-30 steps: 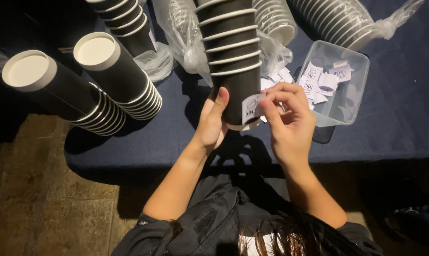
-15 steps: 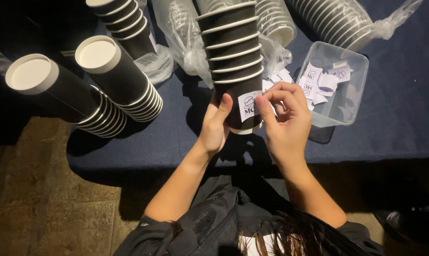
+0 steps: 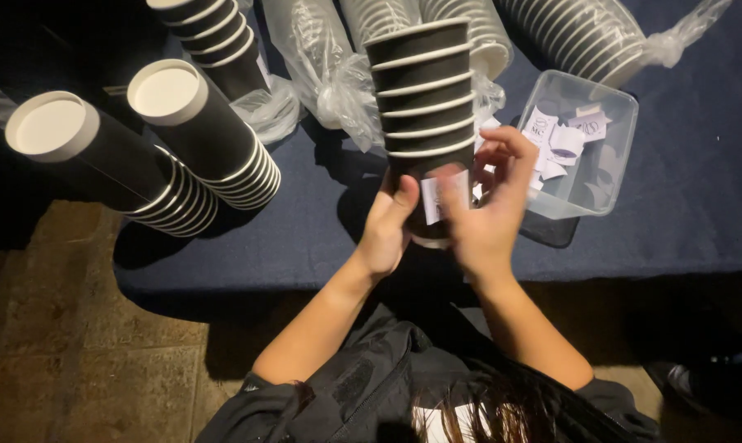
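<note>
Stacks of black paper cups [image 3: 153,160] lie tipped on their sides at 9 o'clock on the blue table [image 3: 682,221], white rims toward you, well apart from your hands. Your left hand [image 3: 385,230] wraps the lowest cup of the nested cup stack [image 3: 424,107], thumb up its left wall, holding it. Stack axis runs 6 to 12 o'clock, away from you, base at your palms. Your right hand [image 3: 486,213] touches the same cup from 3 o'clock, fingers half curled, thumb pressing a white sticker [image 3: 443,195] against the wall. Both hands meet on that cup; the right is nearer the label. Clear tub [image 3: 613,176] of loose stickers sits at 2 o'clock, just beside your right fingers.
</note>
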